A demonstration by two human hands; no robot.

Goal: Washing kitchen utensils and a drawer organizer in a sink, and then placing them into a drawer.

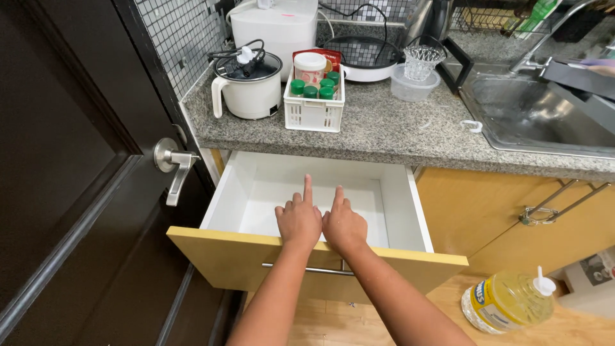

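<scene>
A white-lined drawer (400, 198) with a yellow wooden front (224, 253) stands pulled out under the granite counter (384, 131); nothing shows inside it. My left hand (298, 220) and my right hand (344, 224) hover side by side over its front edge, knuckles up. Each has its index finger pointing into the drawer and the other fingers curled. Neither hand holds anything. A metal bar handle (323, 271) runs across the drawer front below my wrists.
On the counter stand a white electric pot (250, 83), a white basket (314, 109) of green-capped jars, a clear bowl (413, 83) and a steel sink (538, 115). A dark door (77, 173) with a lever handle is at the left. A yellow liquid bottle (509, 301) lies on the floor.
</scene>
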